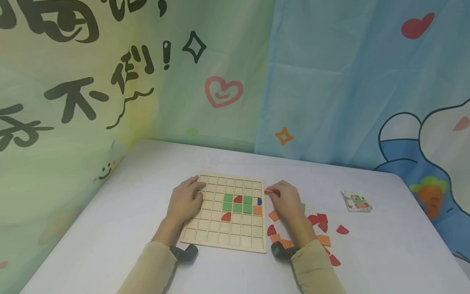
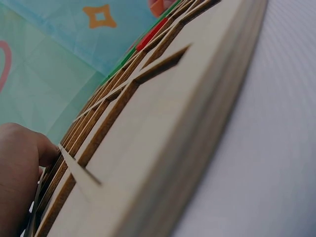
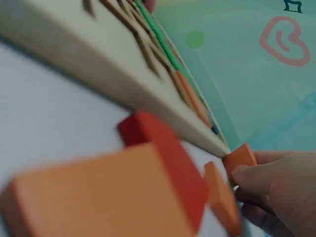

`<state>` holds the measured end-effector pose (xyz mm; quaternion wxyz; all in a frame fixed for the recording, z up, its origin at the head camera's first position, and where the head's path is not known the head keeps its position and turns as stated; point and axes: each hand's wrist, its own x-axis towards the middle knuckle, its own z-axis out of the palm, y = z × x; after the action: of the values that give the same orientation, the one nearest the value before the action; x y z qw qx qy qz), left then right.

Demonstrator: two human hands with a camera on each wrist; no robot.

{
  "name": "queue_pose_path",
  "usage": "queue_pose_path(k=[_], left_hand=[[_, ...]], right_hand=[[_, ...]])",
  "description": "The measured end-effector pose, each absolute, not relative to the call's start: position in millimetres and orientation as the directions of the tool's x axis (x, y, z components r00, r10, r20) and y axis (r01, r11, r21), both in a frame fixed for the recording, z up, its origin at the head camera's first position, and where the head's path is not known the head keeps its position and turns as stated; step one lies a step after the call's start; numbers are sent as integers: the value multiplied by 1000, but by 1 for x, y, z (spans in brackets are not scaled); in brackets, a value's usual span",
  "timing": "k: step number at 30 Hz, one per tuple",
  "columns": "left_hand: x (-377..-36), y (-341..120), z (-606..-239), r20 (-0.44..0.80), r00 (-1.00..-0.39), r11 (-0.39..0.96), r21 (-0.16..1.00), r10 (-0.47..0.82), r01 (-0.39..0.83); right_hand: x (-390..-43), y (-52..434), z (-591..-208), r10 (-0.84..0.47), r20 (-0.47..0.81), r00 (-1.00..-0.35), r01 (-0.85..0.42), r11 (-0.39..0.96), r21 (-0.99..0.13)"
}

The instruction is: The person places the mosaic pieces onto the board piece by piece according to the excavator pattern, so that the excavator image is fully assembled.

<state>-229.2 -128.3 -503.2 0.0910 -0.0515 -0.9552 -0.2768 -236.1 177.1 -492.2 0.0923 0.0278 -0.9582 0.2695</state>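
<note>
A wooden grid board [image 1: 213, 228] lies on the table. Along its left side my left hand [image 1: 185, 199] rests, fingers over the border and nothing pinched between them; in the left wrist view that hand [image 2: 19, 173] touches the board's far part. Beyond the right border my right hand [image 1: 286, 200] pinches an orange square tile [image 3: 240, 160] between thumb and finger, close to the board's edge. Set in the grid are several green squares [image 1: 237, 208], two red quarter-circle tiles [image 1: 226, 217], an orange square [image 1: 258, 210] and a small blue piece [image 1: 259, 201].
Loose red tiles [image 1: 343, 229] and orange tiles [image 1: 324, 240] are scattered right of the board, some beneath my right forearm. A green tile [image 1: 303, 207] peeks out beside that hand. Farther right lies a small stack of pattern cards [image 1: 356, 201]. Printed curtains [image 1: 330, 81] hang behind the table.
</note>
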Motion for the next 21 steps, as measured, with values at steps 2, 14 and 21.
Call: queue_pose_path(k=[2,14,21], left_hand=[[-229,-129,-503,204,-978,840,522,47,149],[-228,-128,-502,194,-980,836,529,52,149],[-229,-130,-503,197,-979,833,532,57,155]], right_hand=[[-236,177,-490,0,183,-983,-95,854,-511],[-216,144,-449,-197,-24,-980,-145,792,-593],[-203,125,-451,-375,-38,-926,-269,729,-630]])
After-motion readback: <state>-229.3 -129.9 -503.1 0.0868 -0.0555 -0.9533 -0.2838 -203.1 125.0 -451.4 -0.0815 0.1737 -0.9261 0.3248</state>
